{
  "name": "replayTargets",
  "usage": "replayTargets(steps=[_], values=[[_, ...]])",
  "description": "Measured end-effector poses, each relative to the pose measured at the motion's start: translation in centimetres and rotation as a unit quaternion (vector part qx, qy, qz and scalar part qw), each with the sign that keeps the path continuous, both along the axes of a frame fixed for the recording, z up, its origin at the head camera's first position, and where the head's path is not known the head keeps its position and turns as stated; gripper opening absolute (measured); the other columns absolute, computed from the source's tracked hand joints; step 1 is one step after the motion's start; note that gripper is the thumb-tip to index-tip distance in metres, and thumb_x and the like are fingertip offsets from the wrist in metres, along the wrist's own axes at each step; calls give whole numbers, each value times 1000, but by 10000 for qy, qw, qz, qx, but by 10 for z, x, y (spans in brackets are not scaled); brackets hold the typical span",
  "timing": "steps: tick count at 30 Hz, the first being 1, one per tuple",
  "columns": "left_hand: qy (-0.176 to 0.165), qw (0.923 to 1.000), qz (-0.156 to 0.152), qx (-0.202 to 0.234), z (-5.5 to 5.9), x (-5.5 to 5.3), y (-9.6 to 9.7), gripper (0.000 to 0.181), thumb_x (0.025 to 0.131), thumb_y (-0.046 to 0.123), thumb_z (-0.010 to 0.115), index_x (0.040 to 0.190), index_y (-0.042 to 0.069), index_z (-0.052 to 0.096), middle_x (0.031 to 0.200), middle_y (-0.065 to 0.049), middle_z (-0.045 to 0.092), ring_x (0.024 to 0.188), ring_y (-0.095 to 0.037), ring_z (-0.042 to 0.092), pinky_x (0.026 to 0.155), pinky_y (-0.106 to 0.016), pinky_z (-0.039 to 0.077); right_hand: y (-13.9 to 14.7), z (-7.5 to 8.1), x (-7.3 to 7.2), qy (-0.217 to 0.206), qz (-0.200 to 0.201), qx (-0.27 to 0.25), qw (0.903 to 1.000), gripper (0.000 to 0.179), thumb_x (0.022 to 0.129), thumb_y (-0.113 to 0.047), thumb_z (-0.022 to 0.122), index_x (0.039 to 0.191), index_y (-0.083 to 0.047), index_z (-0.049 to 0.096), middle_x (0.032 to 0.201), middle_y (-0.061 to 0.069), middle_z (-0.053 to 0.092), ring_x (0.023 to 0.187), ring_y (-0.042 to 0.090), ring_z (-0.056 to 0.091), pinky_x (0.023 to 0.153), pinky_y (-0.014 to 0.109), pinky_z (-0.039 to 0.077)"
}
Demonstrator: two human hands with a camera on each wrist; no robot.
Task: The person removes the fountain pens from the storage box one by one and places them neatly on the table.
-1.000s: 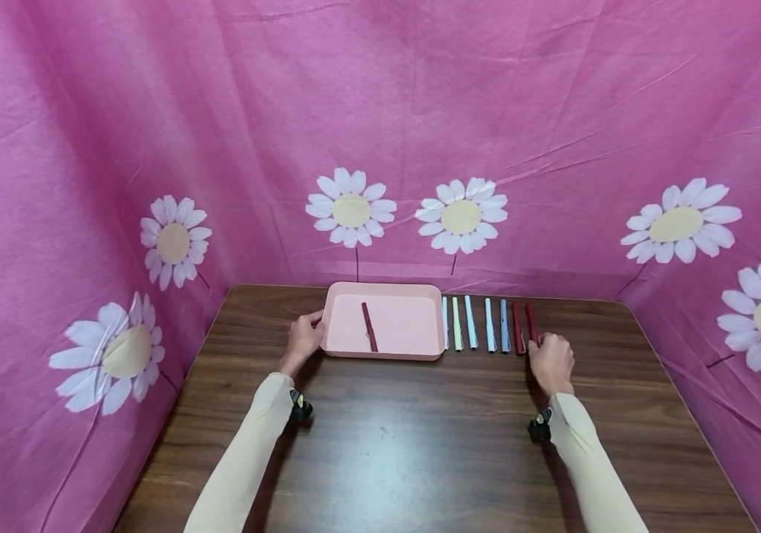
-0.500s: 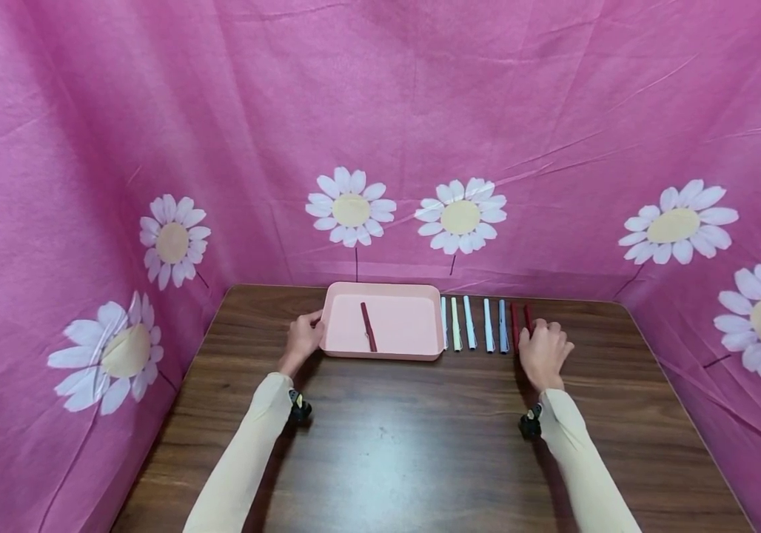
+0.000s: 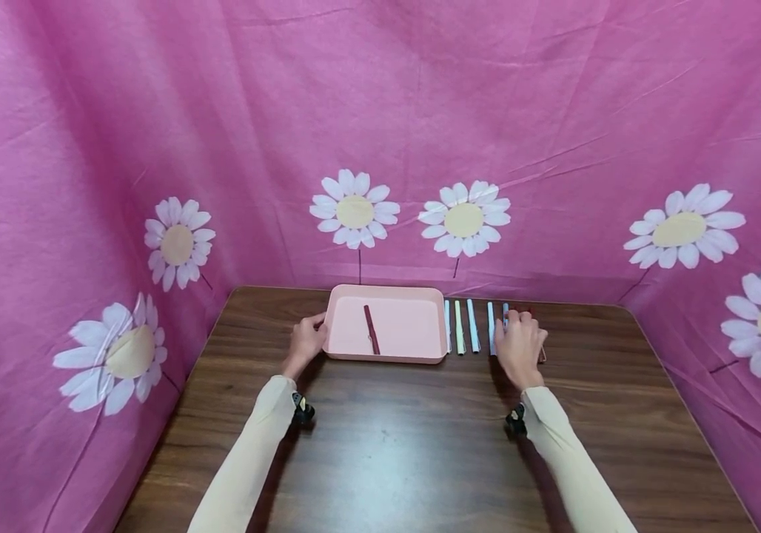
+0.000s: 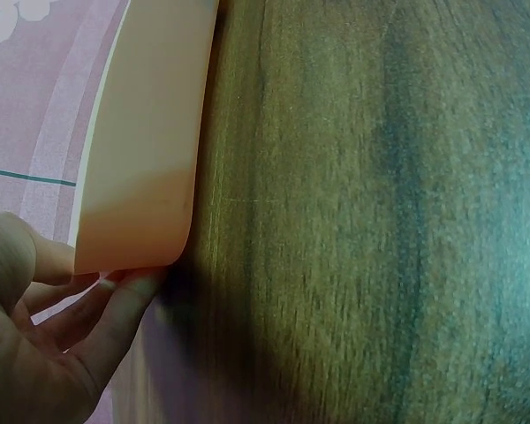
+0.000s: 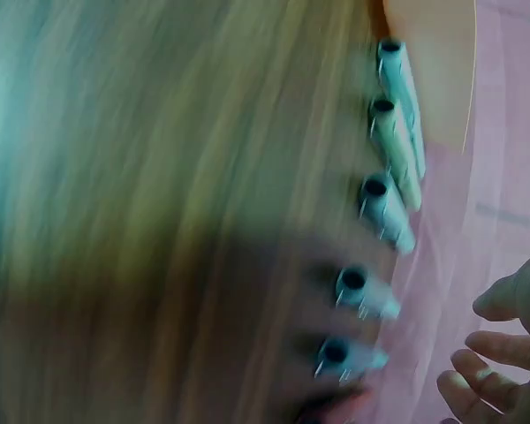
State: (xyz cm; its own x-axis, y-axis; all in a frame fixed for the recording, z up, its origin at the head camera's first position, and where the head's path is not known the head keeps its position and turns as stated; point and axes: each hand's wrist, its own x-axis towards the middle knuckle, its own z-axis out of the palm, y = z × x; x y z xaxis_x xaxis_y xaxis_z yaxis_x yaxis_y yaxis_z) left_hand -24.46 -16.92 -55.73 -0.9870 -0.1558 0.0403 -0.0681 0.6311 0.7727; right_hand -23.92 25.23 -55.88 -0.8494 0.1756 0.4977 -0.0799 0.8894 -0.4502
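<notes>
A pink tray (image 3: 414, 326) lies near the table's back edge with one dark red pen (image 3: 371, 330) in it. My left hand (image 3: 306, 342) grips the tray's left end, its thumb at the rim and other fingers against the outer wall in the left wrist view. Right of the tray is a row of capped pens: a yellow-green pen (image 3: 460, 327), light blue pens (image 3: 474, 326), a darker blue pen (image 3: 505, 308) and red pens partly hidden by my right hand. That right hand (image 3: 520, 346) hovers over the row's right part, fingers loosely spread, holding nothing in the right wrist view.
The brown wooden table (image 3: 387, 444) extends in front of the tray and pens. A pink cloth (image 3: 407, 111) with white daisies hangs behind and along both sides of the table.
My right hand has moved left along the row, from the rightmost red pen to above the blue and red pens. The left hand stays at the tray.
</notes>
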Motion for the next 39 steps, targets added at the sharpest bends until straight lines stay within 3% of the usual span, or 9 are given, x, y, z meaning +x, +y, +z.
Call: replayTargets(steps=[8,18,24,32,39], values=[[-198,9998,41,62,1,2,-3,41,100,10,56,138,3,67,136,-24,65,107,-37,63,98,-56,51,-44,5,0,117,393,77,9991,23,92,-10,74,106,8,70,101,31,67,94,54,62,79,65,43],[-171,9998,83,-111,1,-1,-3,41,99,11,57,138,6,68,138,-26,63,113,-47,64,99,-61,49,-85,11,-14,324,612,-15,9976,20,91,-8,76,103,7,72,100,28,67,93,49,62,76,60,45],[-86,9998,105,-113,1,-2,-1,40,99,10,56,136,4,69,136,-27,64,112,-48,65,98,-61,49,-110,12,-13,438,949,118,9944,22,92,-10,75,107,6,71,100,26,67,92,46,61,77,55,45],[-117,9998,101,-99,2,-2,0,40,100,10,56,137,4,68,136,-27,64,111,-47,64,99,-60,49,-144,3,-8,551,1385,198,9886,25,88,-11,80,107,5,73,98,22,67,90,41,63,79,50,50],[-77,9998,84,-156,1,-1,2,40,98,11,56,136,4,69,135,-26,65,113,-48,65,99,-61,49,-170,-4,3,-7,1687,79,9856,27,90,-13,79,110,3,72,102,21,65,92,39,66,78,50,56]])
